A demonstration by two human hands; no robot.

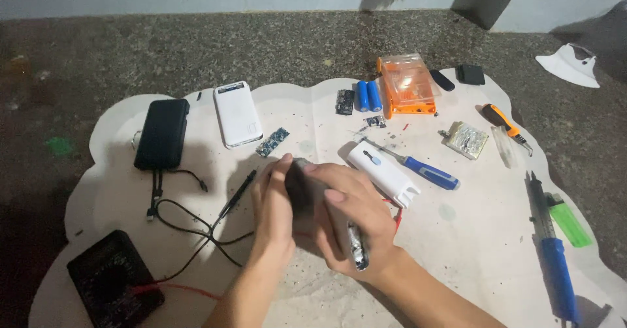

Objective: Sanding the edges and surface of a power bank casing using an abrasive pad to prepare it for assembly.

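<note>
Dark power bank, clasped between left hand, right hand fingers

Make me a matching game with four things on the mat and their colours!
Things:
1. lighter
2. small parts box
3. screwdriver handle by the white case
4. power bank with cables

Colours:
a. black
b. orange
c. green
d. blue

Pairs: 1-c, 2-b, 3-d, 4-a
</note>
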